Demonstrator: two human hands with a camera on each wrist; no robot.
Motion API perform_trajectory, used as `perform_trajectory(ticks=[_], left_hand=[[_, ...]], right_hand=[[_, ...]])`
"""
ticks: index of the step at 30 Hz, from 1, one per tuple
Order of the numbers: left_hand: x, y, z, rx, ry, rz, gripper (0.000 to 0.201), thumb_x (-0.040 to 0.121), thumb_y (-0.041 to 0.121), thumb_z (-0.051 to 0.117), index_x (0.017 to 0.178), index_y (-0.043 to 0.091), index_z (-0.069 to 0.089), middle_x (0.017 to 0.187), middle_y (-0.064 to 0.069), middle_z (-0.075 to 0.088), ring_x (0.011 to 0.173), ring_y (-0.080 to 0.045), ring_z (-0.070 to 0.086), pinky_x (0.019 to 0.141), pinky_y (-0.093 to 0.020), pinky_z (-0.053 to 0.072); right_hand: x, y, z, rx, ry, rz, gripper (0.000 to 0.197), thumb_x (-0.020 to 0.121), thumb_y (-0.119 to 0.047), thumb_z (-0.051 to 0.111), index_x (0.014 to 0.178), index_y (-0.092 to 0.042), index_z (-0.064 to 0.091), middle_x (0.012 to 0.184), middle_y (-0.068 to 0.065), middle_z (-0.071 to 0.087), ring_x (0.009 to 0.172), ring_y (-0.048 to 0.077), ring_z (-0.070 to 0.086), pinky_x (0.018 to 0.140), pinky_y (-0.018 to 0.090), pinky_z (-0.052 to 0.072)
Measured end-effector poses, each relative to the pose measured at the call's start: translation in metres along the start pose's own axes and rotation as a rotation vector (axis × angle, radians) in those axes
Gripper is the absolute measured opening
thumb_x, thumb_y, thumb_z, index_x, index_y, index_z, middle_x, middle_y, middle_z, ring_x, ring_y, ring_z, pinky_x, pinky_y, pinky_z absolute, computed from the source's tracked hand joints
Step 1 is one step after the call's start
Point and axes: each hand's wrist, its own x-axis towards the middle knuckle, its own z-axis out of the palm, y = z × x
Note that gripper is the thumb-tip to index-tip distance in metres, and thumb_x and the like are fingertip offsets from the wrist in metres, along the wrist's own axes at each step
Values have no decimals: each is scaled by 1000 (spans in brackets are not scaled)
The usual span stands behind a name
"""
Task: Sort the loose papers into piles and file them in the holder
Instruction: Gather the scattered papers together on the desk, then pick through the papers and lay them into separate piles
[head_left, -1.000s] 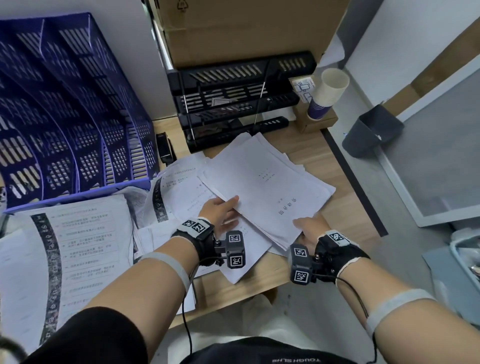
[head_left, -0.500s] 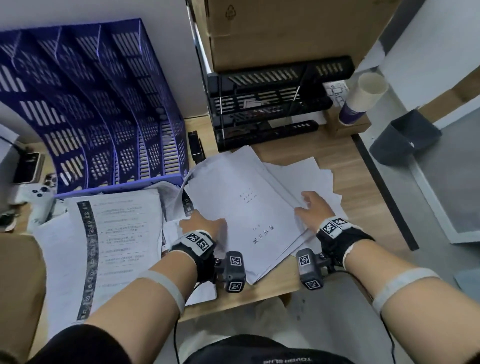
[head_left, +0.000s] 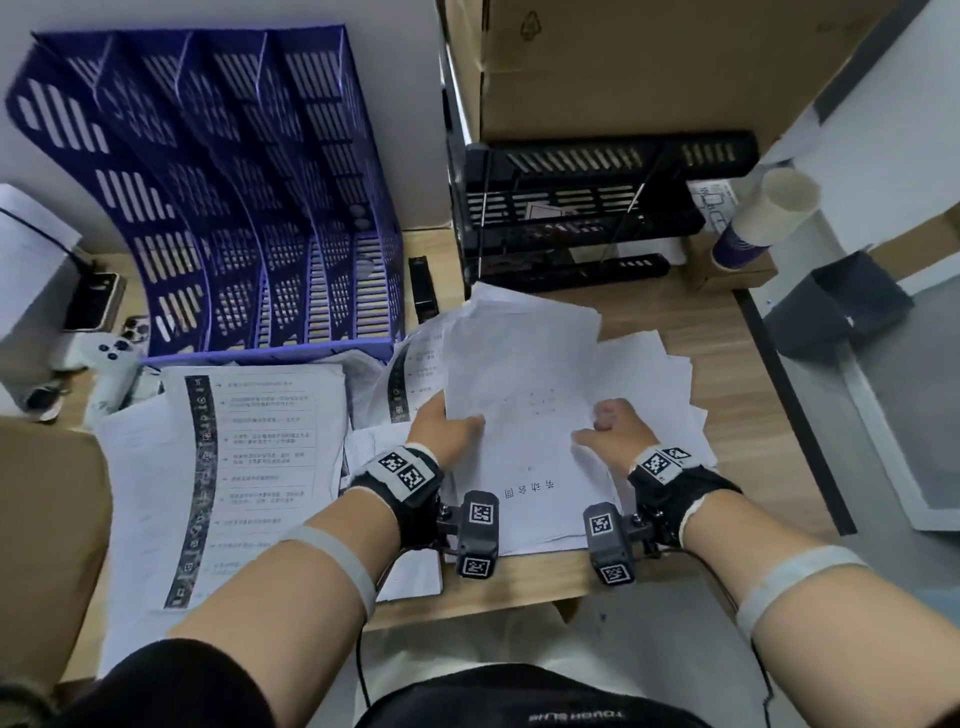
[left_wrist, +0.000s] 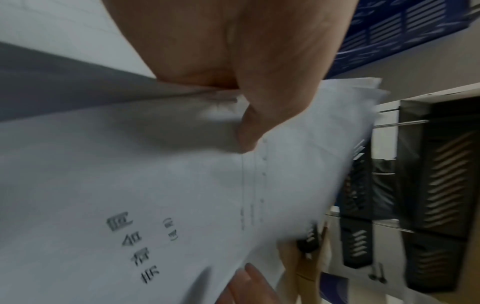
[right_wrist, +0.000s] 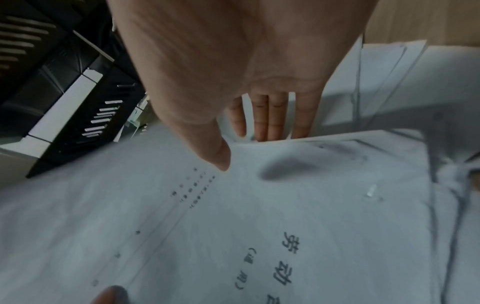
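A stack of white papers (head_left: 519, 395) with a printed cover sheet lies tilted at the desk's middle. My left hand (head_left: 447, 426) pinches its left edge, thumb on top (left_wrist: 249, 131) and fingers hidden beneath. My right hand (head_left: 613, 431) grips the right edge; in the right wrist view the thumb (right_wrist: 221, 158) presses the cover sheet (right_wrist: 259, 226) and the fingers (right_wrist: 267, 121) reach under it. The blue slotted file holder (head_left: 218, 208) stands at the back left. More loose sheets (head_left: 670, 374) lie fanned under the stack on the right.
A pile of printed sheets (head_left: 249, 467) lies left of my hands. A black tray rack (head_left: 587, 208) and a cardboard box (head_left: 623, 62) stand behind. A paper cup (head_left: 763, 218), a black stapler (head_left: 423, 291), a phone (head_left: 96, 301) and a white controller (head_left: 101, 353) sit around.
The stack has turned and shifted left, closer to the holder. My hands moved from its near corners to its side edges, and the right fingers went under it.
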Motion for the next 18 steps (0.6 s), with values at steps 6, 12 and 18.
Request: perform_trajectory(ticks=[6, 12, 18], left_hand=[[-18, 21, -37, -316, -91, 119, 18, 92, 12, 64, 110, 14, 66, 113, -14, 71, 102, -31, 68, 93, -46, 55], [-33, 4, -110, -135, 299, 129, 37, 96, 37, 54, 125, 17, 64, 120, 0, 69, 110, -19, 64, 100, -34, 47], [-57, -35, -193, 145, 591, 46, 32, 102, 25, 46, 124, 2, 51, 126, -16, 58, 118, -32, 55, 91, -31, 38]], right_hand=[[-14, -56, -9, 347, 83, -132, 38, 81, -3, 57, 118, -11, 55, 107, 5, 64, 105, 27, 60, 85, 31, 46], [-50, -97, 46, 476, -289, -145, 53, 69, 9, 44, 109, -20, 64, 111, 13, 71, 105, 36, 66, 92, 51, 54], [-81, -127, 139, -10, -533, -296, 56, 74, 0, 54, 129, 0, 44, 113, 21, 67, 95, 38, 66, 79, 46, 58]])
